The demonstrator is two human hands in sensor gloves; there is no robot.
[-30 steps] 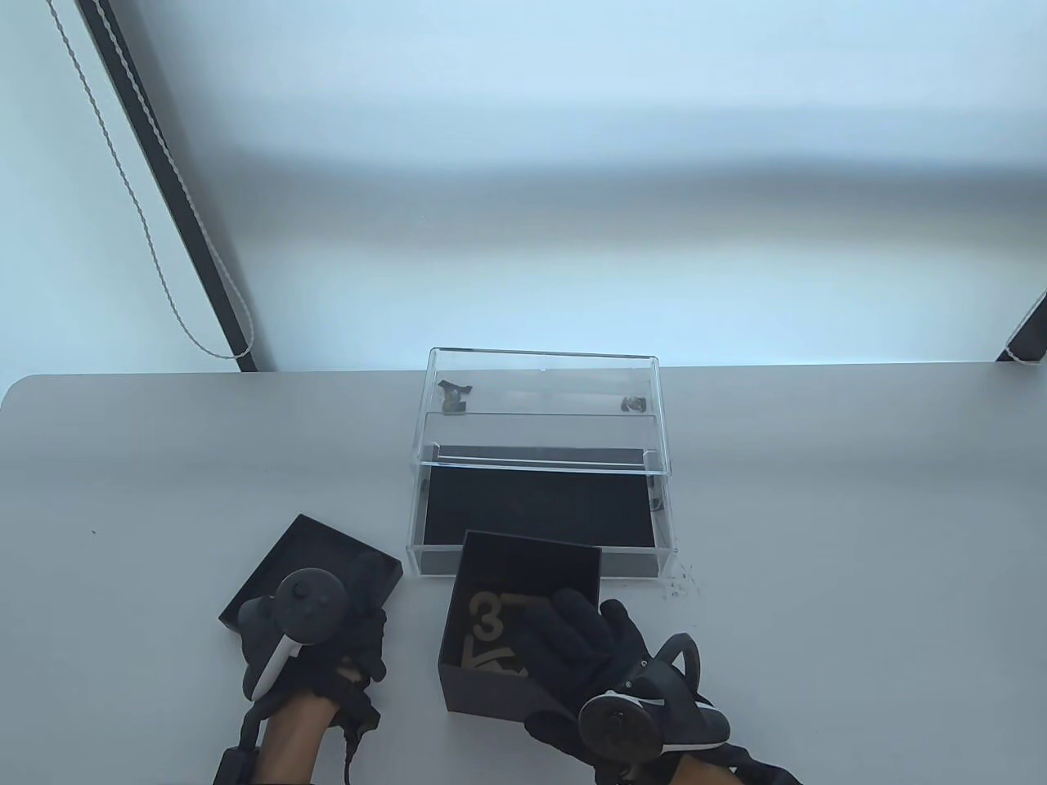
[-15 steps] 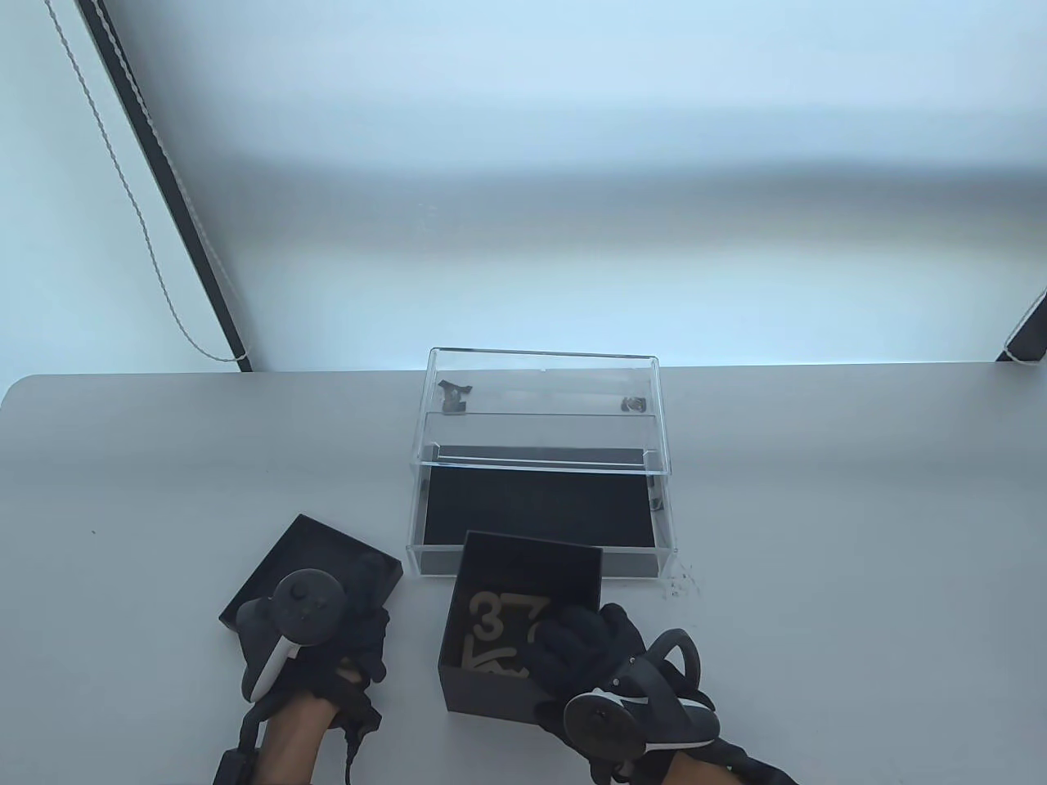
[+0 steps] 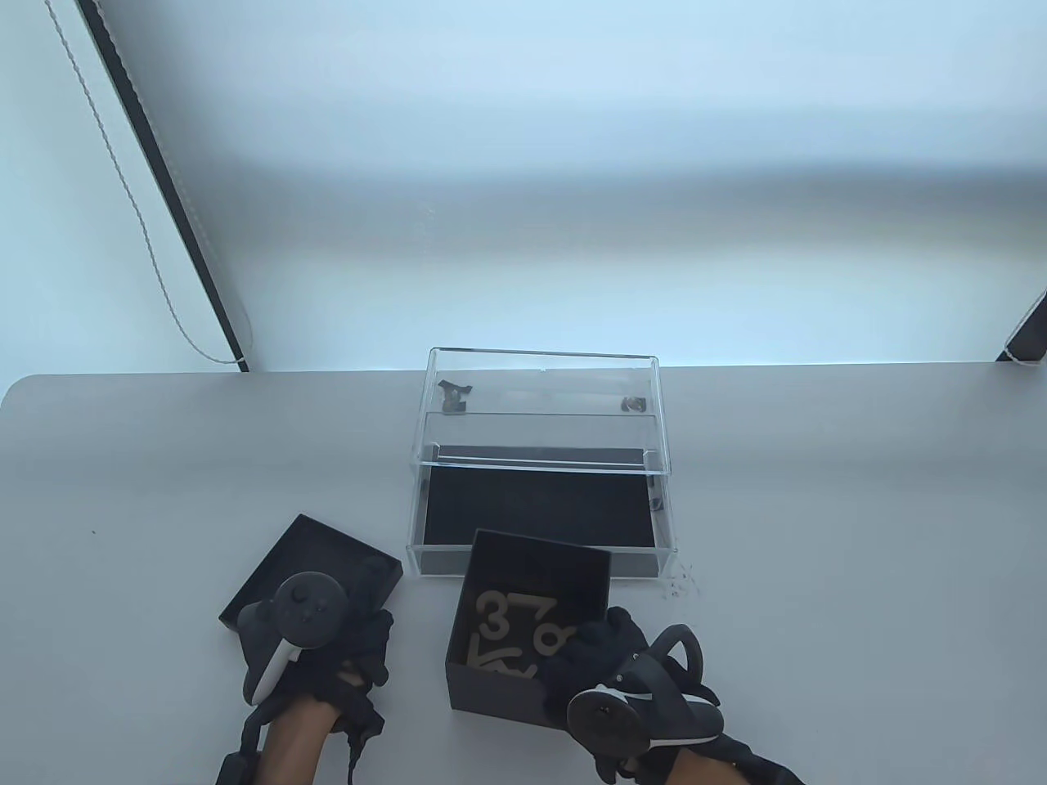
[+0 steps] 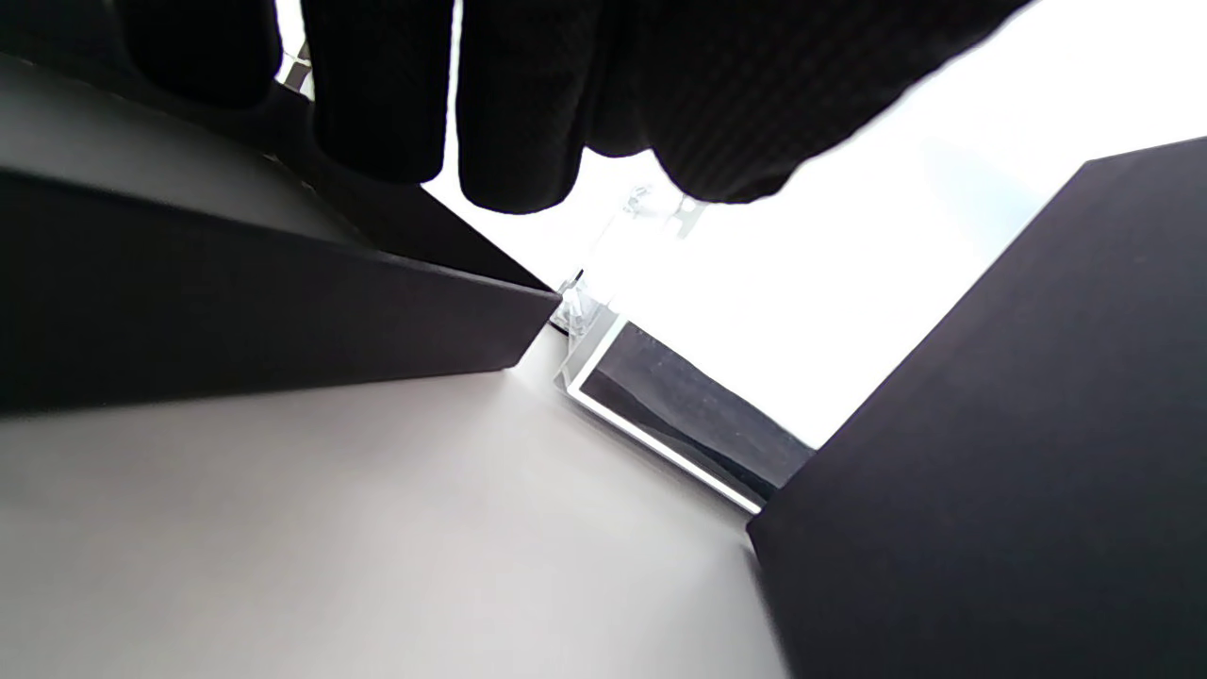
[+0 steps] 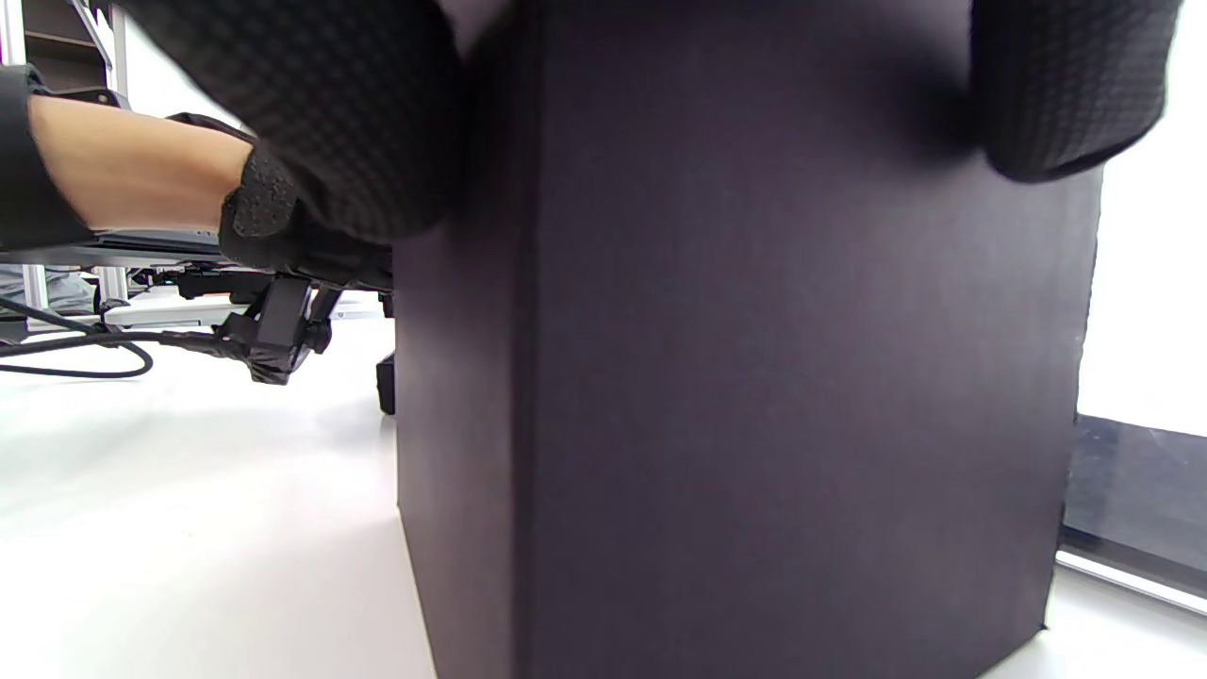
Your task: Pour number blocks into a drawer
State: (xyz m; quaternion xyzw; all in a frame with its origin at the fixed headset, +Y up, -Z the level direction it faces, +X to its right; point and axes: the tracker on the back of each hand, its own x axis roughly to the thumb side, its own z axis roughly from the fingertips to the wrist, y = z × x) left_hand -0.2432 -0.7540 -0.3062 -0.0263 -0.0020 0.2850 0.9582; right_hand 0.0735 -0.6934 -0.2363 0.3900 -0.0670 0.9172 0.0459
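An open black box point(image 3: 491, 695) with tan number blocks point(image 3: 495, 617) inside stands on the table just in front of the pulled-out clear drawer point(image 3: 540, 507), which has a black lining. My right hand point(image 3: 601, 654) grips the box at its near right corner; in the right wrist view its fingers point(image 5: 311, 113) hook over the top of the box wall point(image 5: 754, 377). My left hand point(image 3: 364, 625) rests on the box's black lid point(image 3: 315, 548), which lies flat to the left. In the left wrist view the fingers point(image 4: 519, 113) hang over the lid point(image 4: 236, 302).
The clear acrylic case point(image 3: 544, 384) behind the drawer holds two small dark pieces at its back. The table's far edge runs just behind the case. A cord hangs at the far left point(image 3: 164, 286).
My right hand has drawn back from over the box's opening to its near right corner, uncovering more number blocks. The box has shifted slightly right. The left hand has stayed on the lid.
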